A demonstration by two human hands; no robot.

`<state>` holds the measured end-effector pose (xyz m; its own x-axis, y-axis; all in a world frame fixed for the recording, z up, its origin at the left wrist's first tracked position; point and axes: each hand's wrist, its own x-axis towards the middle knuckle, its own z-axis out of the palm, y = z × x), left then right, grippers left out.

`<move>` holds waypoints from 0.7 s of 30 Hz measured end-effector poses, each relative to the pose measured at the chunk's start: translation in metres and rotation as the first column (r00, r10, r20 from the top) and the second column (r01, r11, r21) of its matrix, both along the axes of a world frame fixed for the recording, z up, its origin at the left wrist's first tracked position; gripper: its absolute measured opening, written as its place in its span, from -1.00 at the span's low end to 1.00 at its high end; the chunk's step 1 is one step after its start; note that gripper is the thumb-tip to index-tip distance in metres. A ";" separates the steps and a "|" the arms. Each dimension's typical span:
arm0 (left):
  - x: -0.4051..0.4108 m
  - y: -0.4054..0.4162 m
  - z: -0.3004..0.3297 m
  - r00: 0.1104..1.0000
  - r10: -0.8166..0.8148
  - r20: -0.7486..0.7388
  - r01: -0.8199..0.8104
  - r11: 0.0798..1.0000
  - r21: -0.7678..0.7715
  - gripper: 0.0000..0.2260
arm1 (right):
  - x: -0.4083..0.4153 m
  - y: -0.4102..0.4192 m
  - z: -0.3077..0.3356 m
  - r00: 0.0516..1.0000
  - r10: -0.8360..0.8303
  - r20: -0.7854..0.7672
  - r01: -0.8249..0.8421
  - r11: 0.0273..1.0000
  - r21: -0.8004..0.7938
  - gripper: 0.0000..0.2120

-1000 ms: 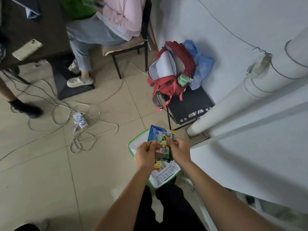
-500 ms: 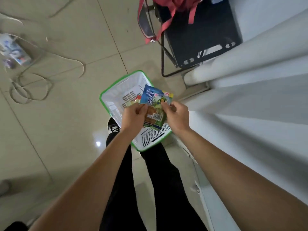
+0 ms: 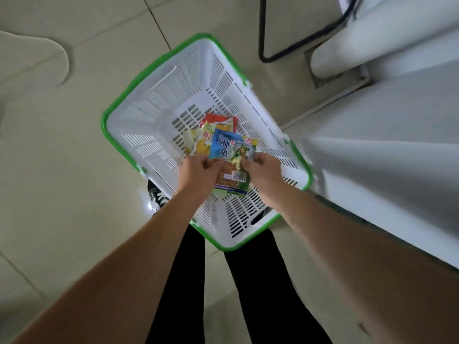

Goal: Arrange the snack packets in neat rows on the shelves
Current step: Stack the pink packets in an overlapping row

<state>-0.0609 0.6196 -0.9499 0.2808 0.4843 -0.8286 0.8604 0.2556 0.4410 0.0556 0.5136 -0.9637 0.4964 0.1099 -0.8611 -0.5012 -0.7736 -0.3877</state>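
Both of my hands hold a blue and green snack packet (image 3: 229,155) above a white basket with a green rim (image 3: 154,68) that stands on the floor. My left hand (image 3: 198,173) pinches the packet's left edge. My right hand (image 3: 262,171) pinches its right edge. Inside the basket lie several more packets: yellow ones (image 3: 198,142) and a red one (image 3: 216,119), partly hidden under the held packet.
A white shelf unit or panel (image 3: 387,150) runs along the right. A black metal chair leg frame (image 3: 280,53) is at the top right beside a white pipe (image 3: 352,53). My black-trousered legs and a shoe (image 3: 156,197) stand just below the basket on the tiled floor.
The view has tilted further down and closer to the basket. My hands, still holding the packet, have lowered over it. The backpack and seated person have left the view.
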 end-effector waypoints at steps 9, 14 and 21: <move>-0.001 -0.006 -0.101 0.912 -0.367 -0.184 0.384 0.921 0.068 -0.75 | -0.009 -0.005 -0.104 0.995 -0.085 -0.050 0.084 0.996 -0.033 -0.72; -0.006 -0.001 -0.095 0.678 -0.660 -0.324 0.726 0.671 0.151 -0.68 | -0.013 -0.010 -0.098 0.994 0.108 0.024 -0.106 0.992 -0.063 -0.83; 0.014 0.030 -0.032 0.492 -0.783 -0.380 0.869 0.417 0.266 -0.60 | -0.010 0.005 -0.017 0.872 0.419 0.254 -0.447 0.893 0.061 -0.64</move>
